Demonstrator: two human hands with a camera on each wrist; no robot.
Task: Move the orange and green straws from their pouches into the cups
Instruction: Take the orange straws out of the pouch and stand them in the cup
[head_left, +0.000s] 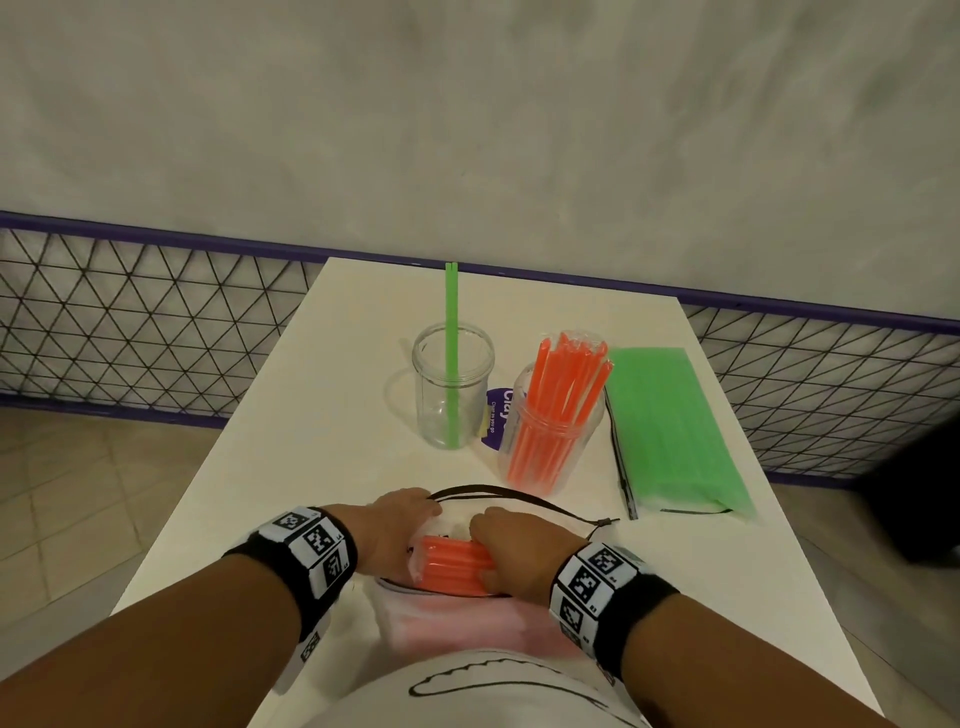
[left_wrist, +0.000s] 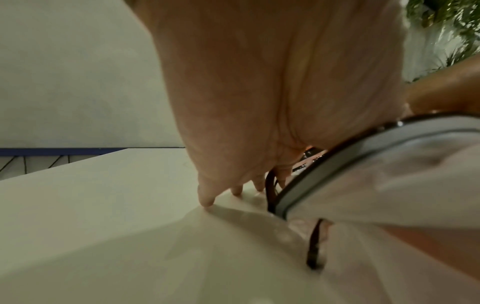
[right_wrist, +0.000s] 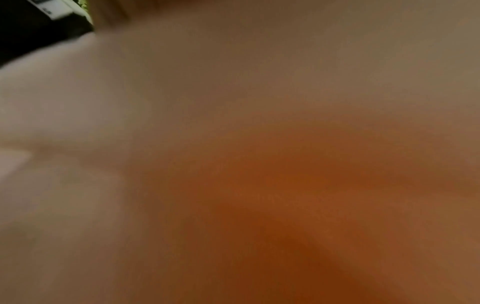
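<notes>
Looks like a café or drink-shop seating corner, not certain; small white table (head_left: 311, 415) set against a purple-framed wire mesh railing (head_left: 156, 322); bare grey plaster wall (head_left: 467, 130) behind it; beige tiled floor (head_left: 78, 493) below; purple sticker (head_left: 500, 410) on the table, partly hidden, small print seems to read "Clean as you go"; clear cup (head_left: 452, 384) and pouch of green straws (head_left: 670, 426) on top; green plants (left_wrist: 441, 24) at the left wrist view's edge.

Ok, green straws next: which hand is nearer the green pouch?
Right. The right hand, gripping orange straws, is left of the green pouch; the left hand is farther left.
</notes>
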